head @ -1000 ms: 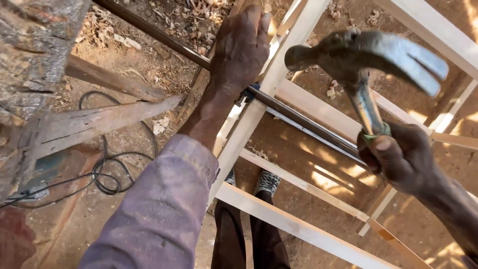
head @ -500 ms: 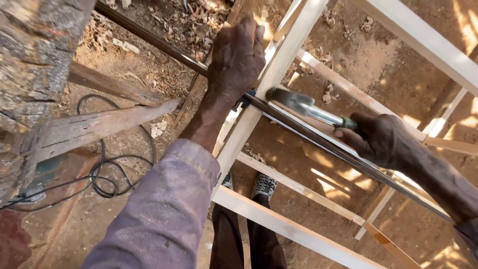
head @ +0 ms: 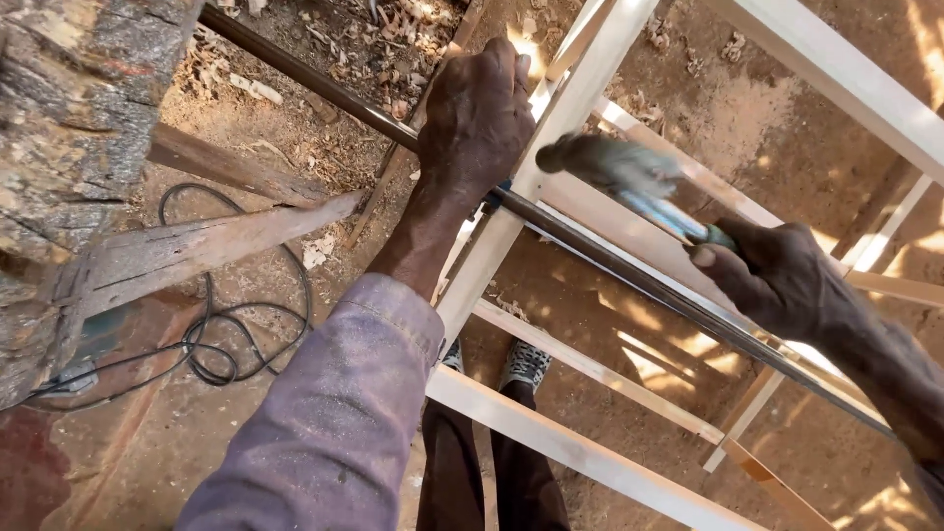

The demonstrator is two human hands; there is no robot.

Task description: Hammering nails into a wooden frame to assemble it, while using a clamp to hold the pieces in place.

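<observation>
Right hand (head: 782, 280), fist closed round the hammer (head: 629, 182) handle, is swinging the blurred head down from its earlier raised position toward the pale frame upright (head: 551, 147), close beside the left hand (head: 477, 118) clamping upright and dark metal bar (head: 629, 270) together — striking now under way.

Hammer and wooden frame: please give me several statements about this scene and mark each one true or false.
1. The right hand holds a hammer. True.
2. The left hand rests on the pale wooden frame. True.
3. The hammer head looks sharp and motionless. False: it is blurred.
4. A black cable lies coiled on the ground left of the frame. True.
5. The left sleeve is bright red. False: it is dusty purple.
6. A dark metal bar hangs apart from the frame. False: it crosses it.
</observation>
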